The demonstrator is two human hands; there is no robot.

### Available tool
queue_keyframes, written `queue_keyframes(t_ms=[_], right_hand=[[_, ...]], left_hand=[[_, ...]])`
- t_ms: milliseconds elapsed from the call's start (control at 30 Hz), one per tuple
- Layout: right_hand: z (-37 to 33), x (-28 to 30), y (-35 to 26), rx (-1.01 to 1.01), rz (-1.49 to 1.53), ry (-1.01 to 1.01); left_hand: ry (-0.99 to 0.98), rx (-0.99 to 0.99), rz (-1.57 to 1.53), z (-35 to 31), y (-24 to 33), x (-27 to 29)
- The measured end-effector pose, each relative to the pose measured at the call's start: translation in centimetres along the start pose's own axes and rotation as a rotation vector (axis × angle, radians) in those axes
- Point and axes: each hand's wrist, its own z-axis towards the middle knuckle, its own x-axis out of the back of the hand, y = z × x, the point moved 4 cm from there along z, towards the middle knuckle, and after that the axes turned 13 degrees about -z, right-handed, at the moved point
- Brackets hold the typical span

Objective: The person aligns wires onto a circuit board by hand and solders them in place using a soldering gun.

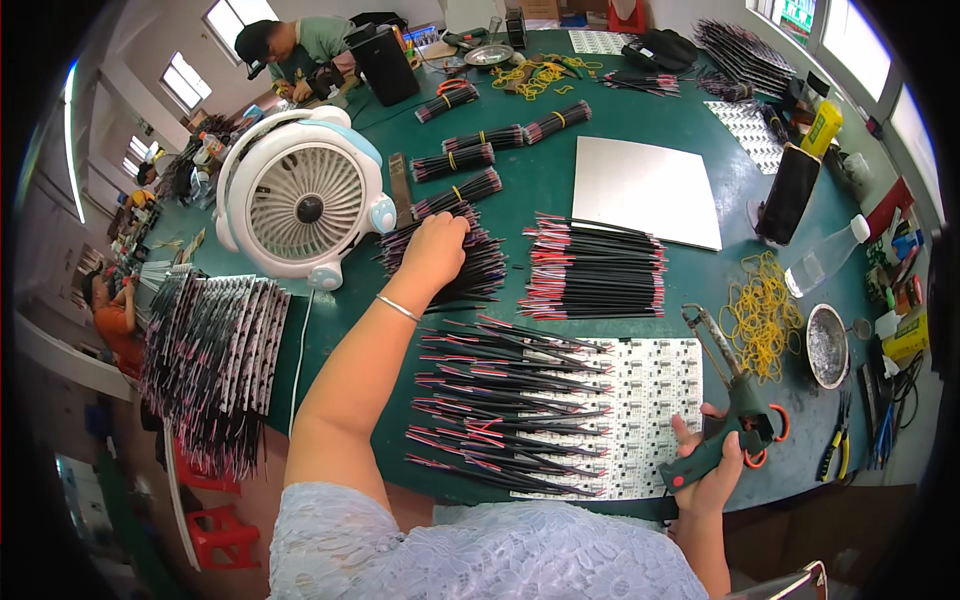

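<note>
My left hand (437, 252) reaches over a loose pile of black cables (478, 270) with stripped red and white ends; its fingers curl down and close on some of them, their tips partly hidden. My right hand (712, 482) is wrapped around the handle of a dark green soldering gun (746, 405), whose metal tip points up and away. Beneath it lies a white circuit board panel (650, 425) with rows of small parts. Many black cables (500, 395) lie across the panel's left part. Beyond the panel is a neat stack of cables (595, 275).
A white fan (310, 207) stands left of my left hand, near wired panels (215, 350) at the table edge. Tied cable bundles (453, 162) and a white sheet (645, 190) lie farther back. Yellow rubber bands (762, 315), a metal bowl (827, 345) and cutters (834, 440) are right. A co-worker (300, 55) sits far left.
</note>
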Motion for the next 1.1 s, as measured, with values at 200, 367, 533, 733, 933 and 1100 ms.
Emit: queue_keyframes(t_ms=[200,367,533,733,933,1100], right_hand=[[0.3,-0.6,-1.0,0.022,-0.095,-0.043],[1.5,-1.1,-1.4,0.101,-0.188,-0.015],[2.2,-0.3,-0.1,0.124,-0.156,0.003],[2.2,-1.6,-0.6,-0.012,-0.226,0.002],[2.4,-1.2,-0.6,0.029,-0.208,-0.120],[3.2,-0.9,0.4,-0.075,-0.187,-0.244]], left_hand=[[0.223,-0.117,-0.137,-0.8,-0.6,0.8],[0.322,-0.030,-0.397,-1.1,-0.1,2.3],[0.226,-0.094,-0.308,-0.5,1.3,3.2],[0.392,-0.059,-0.390,-1.0,1.0,4.5],[0.849,-0.132,-1.096,-8.3,1.1,8.1],[0.870,-0.027,-1.227,-11.0,1.0,5.0]])
